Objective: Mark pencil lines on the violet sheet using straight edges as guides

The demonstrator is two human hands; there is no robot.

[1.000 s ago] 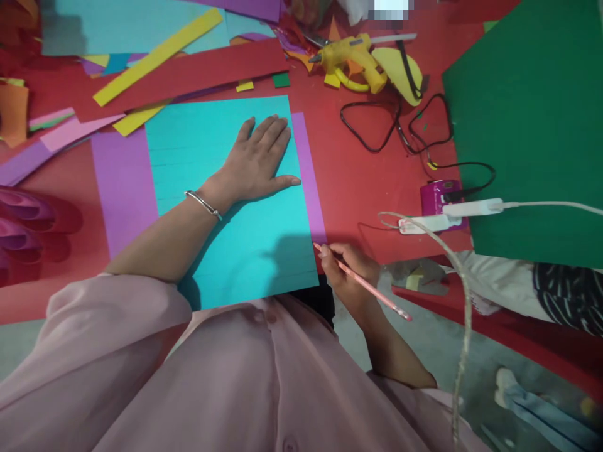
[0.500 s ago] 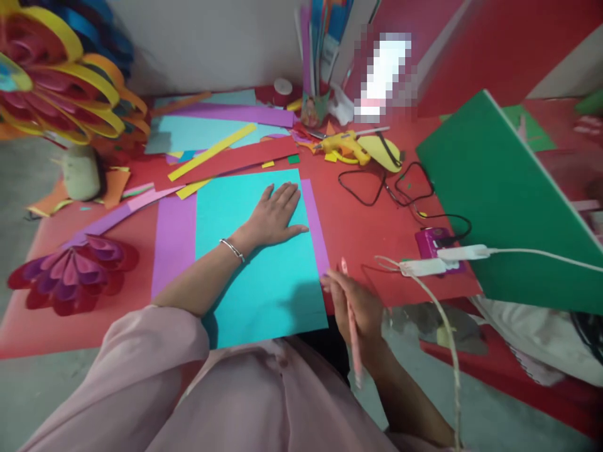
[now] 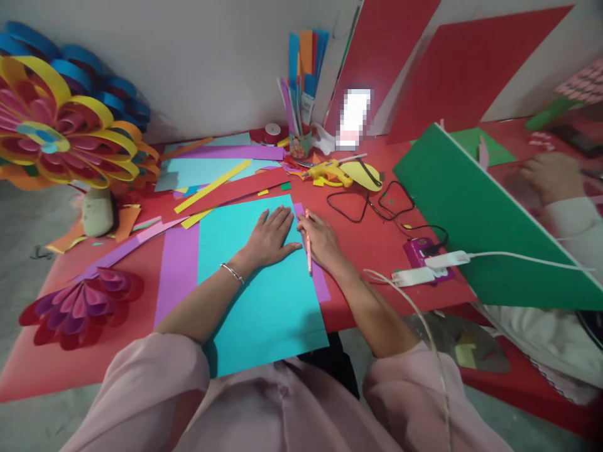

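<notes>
We are resting our L hand (image 3: pixel 269 242) flat on the turquoise sheet (image 3: pixel 268 314) in ctr of the frame, its fingers straight and released, and this sheet is lying over purple paper (image 3: pixel 176 273), which is showing at both sides. With our R hand (image 3: pixel 323 240), just beside the sheet's upper R edge, we are grasping a pink pencil (image 3: pixel 309 250) in bent fingers. Also we are seeing a yellow glue gun (image 3: pixel 330 172) in upper ctr, a tilted green board (image 3: pixel 485 242) at R & a paper flower (image 3: pixel 49 138) at upper L.
</notes>
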